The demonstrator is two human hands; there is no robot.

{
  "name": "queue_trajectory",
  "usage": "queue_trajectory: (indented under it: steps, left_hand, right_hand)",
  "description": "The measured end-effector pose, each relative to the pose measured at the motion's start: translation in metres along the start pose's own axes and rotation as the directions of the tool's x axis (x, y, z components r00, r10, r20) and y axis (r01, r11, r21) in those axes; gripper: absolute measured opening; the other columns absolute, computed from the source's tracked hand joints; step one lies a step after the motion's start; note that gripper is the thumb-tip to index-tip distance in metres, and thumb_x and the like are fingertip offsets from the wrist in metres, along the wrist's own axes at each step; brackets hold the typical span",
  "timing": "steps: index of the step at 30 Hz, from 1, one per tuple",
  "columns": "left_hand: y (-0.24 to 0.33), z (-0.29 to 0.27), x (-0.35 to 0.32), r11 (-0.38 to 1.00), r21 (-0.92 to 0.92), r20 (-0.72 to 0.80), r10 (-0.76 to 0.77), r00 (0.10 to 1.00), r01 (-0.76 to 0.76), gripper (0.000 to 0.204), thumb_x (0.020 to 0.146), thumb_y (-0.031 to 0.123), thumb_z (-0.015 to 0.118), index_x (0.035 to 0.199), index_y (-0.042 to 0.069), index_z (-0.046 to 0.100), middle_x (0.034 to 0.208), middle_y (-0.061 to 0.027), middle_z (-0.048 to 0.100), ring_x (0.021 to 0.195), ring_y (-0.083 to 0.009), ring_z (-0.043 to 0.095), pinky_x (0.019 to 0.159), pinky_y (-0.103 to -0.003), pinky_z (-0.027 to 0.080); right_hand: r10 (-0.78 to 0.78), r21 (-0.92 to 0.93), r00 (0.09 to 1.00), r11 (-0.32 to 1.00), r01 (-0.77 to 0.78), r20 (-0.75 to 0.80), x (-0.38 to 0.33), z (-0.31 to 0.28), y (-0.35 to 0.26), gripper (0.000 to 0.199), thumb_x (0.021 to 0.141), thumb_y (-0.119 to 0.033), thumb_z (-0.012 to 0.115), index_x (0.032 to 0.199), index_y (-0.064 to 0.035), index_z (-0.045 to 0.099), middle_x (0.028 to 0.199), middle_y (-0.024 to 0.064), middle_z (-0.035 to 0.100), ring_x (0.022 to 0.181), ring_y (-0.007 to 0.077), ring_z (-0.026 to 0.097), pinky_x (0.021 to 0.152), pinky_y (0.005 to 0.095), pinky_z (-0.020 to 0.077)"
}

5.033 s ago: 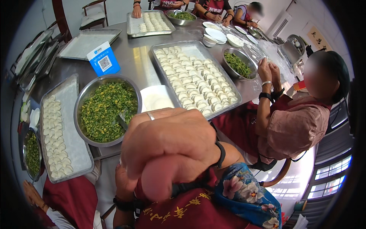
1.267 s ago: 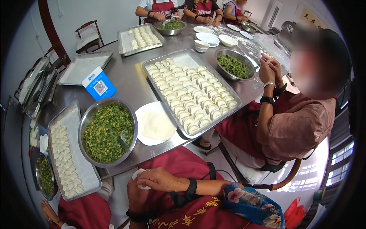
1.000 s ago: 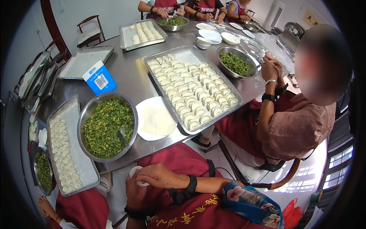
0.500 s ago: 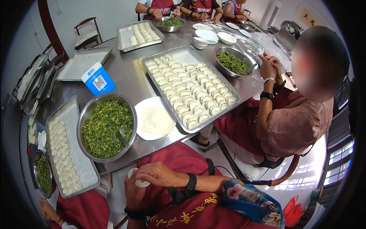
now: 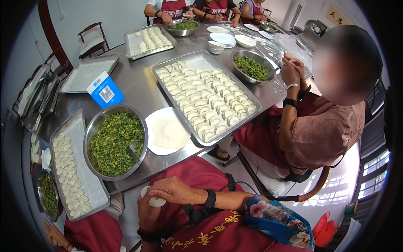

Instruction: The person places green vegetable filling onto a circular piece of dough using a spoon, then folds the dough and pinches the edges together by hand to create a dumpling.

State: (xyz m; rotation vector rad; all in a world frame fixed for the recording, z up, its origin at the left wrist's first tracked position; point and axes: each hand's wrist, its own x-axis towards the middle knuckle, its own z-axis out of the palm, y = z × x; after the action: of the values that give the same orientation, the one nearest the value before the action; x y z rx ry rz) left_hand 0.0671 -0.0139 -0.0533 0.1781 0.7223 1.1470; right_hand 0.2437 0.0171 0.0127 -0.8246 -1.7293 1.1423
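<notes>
Over my apron, below the table's near edge, both hands are closed on a round white dumpling wrapper (image 5: 157, 202). My left hand (image 5: 147, 213) grips it from the lower left, and my right hand (image 5: 178, 191) presses its fingers onto it from above. Whether filling lies inside is hidden by the fingers. Nearest on the table are a steel bowl of chopped green and yellow filling (image 5: 112, 143) with a spoon in it, and a white plate (image 5: 152, 145) bearing a stack of flat wrappers.
A large tray (image 5: 194, 59) holds rows of folded dumplings; a second dumpling tray (image 5: 94, 191) stands at left. A blue code stand (image 5: 105, 90) is behind the bowl. At right sits a co-worker (image 5: 323, 134) near another filling bowl (image 5: 253, 68). More people work across the table.
The view has shifted slightly, so the table things sit a little further left. Both my hands stay closed on the wrapper in almost the same pose.
</notes>
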Motion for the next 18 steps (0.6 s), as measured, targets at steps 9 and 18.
queue_trajectory:
  steps: [9,18]
  left_hand:
    - [-0.002,-0.001,0.000,1.000,-0.006,-0.039,0.001,0.999,-0.001,0.025,0.088,0.000,0.062,0.113,-0.001,0.056,0.106,-0.0079,0.060,0.097,-0.0207,0.061,0.089,-0.034,0.049]
    - [-0.003,0.011,-0.001,0.999,0.038,-0.059,-0.005,0.998,0.007,0.023,0.091,0.005,0.062,0.113,0.000,0.057,0.107,-0.0083,0.061,0.101,-0.0215,0.061,0.091,-0.035,0.049]
  right_hand:
    - [-0.007,-0.017,1.000,1.000,0.007,-0.023,-0.001,-0.002,0.000,0.020,0.095,-0.021,0.060,0.090,-0.0027,0.064,0.077,0.0146,0.063,0.072,0.0331,0.064,0.062,0.0396,0.0494]
    - [0.021,-0.004,1.000,1.000,-0.021,-0.024,0.000,-0.006,0.003,0.021,0.096,-0.023,0.059,0.090,-0.0027,0.063,0.077,0.0143,0.062,0.071,0.0318,0.064,0.061,0.0386,0.0491]
